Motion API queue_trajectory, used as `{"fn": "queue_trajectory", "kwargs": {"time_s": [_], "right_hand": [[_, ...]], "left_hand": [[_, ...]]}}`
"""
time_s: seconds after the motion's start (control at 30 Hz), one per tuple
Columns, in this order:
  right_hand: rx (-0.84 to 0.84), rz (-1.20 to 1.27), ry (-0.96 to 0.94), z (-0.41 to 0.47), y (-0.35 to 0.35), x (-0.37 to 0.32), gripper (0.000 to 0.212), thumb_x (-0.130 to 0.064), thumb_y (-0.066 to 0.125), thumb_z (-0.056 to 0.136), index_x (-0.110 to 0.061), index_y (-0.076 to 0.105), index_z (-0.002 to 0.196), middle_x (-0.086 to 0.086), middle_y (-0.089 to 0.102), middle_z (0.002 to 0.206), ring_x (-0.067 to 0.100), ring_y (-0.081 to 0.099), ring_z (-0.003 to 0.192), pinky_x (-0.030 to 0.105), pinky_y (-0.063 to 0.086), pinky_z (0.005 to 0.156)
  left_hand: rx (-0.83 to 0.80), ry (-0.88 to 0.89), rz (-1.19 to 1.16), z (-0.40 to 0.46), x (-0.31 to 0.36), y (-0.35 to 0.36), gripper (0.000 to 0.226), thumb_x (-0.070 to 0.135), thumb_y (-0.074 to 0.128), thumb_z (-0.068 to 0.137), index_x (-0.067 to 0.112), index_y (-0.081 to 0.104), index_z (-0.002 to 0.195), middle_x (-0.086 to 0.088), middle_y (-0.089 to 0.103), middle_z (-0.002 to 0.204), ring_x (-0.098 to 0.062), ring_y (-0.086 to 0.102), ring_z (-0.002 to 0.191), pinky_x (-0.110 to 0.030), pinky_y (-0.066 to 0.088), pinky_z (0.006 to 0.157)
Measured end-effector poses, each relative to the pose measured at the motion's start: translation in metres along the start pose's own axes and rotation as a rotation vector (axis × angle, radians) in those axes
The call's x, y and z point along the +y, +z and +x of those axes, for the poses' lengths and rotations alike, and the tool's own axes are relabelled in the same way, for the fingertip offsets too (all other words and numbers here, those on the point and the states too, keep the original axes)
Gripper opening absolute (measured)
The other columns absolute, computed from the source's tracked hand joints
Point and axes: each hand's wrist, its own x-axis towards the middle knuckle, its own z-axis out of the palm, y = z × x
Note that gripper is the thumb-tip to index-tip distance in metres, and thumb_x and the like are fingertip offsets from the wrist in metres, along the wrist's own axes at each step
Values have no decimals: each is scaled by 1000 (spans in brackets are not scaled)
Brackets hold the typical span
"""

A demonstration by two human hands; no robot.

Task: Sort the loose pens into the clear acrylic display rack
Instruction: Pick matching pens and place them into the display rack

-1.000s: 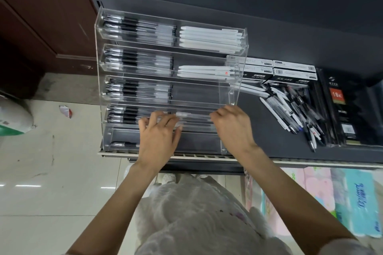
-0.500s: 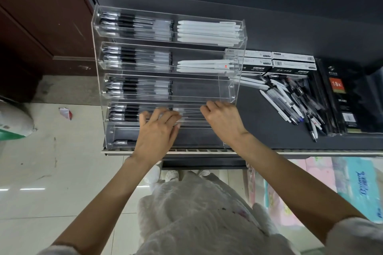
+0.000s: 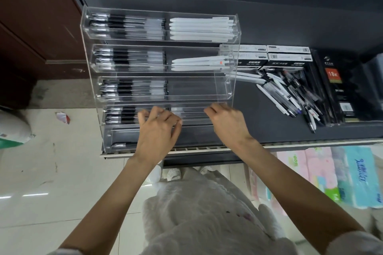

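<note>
Head view: both hands were at the rack's (image 3: 159,58) fourth tier. Left hand (image 3: 157,130) fingers spread; right hand (image 3: 227,124) fingers curled, contents unclear. Loose pens (image 3: 290,93) lay heaped on the shelf (image 3: 259,130): probably light, stiff, slippery; best pinched mid-barrel.

Both bare forearms reach up from the bottom of the view toward 12 o'clock, backs of the hands facing the camera. The left hand (image 3: 157,130) sits at about 11 o'clock from centre, its fingers spread and bent forward at the knuckles. The right hand (image 3: 227,123) lies near it at about 1 o'clock, fingers curled downward, fingertips hidden. Whether either grips anything cannot be told.
</note>
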Motion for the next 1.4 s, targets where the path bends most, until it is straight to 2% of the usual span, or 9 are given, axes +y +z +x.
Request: {"fn": "queue_trajectory", "kwargs": {"time_s": [0.3,0.43,0.5,0.67,0.8,0.9,1.0,1.17,1.4], "right_hand": [[11,63,-58,-11,6,6,24,1,69,51,-12,69,71,1,65,72,17,61,64,23,45,42],[128,199,-114,-27,-7,22,27,-2,70,54,-11,71,79,3,67,88,17,65,74,24,51,44],[222,357,-121,-44,-22,46,29,-4,54,69,-12,71,91,2,67,100,18,66,83,27,55,51],[362,507,125,-101,-31,159,34,-8,44,78,-13,72,98,0,68,105,20,65,91,29,56,72],[260,539,359,-138,-2,244,32,7,58,76,-9,69,102,5,64,107,25,64,91,36,56,75],[162,577,353,-145,16,269,31,5,61,77,-9,68,104,5,63,109,25,63,94,33,54,80],[41,569,263,-141,31,273,32,1,61,79,-8,66,109,7,60,113,27,61,97,35,55,82],[-89,445,172,-124,49,268,44,-8,62,79,-10,57,123,8,56,122,27,54,108,39,51,90],[-125,312,241,-107,65,264,51,-16,75,65,-9,61,113,7,60,106,24,58,94,33,55,71]], "left_hand": [[-74,-17,37,8,20,-3,32,33,43,90,20,72,81,4,70,83,-25,58,85,-39,26,80],[72,-40,-98,15,56,-13,22,28,50,90,19,70,93,4,68,94,-23,56,86,-37,32,78],[158,-4,-208,26,89,-18,20,24,50,91,16,67,97,1,66,92,-22,55,83,-36,37,73],[282,117,-509,71,195,-11,8,19,51,90,13,54,87,-2,53,69,-16,45,67,-25,35,64],[78,117,-497,119,258,38,14,17,51,87,10,59,95,0,56,81,-15,46,78,-23,37,73],[-163,85,-325,147,269,88,38,7,60,76,13,59,113,-5,60,105,-23,50,96,-35,44,90],[-334,63,-214,165,270,111,51,0,63,70,13,58,119,-8,59,113,-31,52,105,-43,45,92],[-434,138,-57,178,266,119,56,3,62,74,14,53,128,-9,53,121,-29,48,114,-41,39,98],[-460,322,34,186,253,122,51,9,68,73,19,57,122,-3,59,116,-27,56,106,-40,47,87]]}}
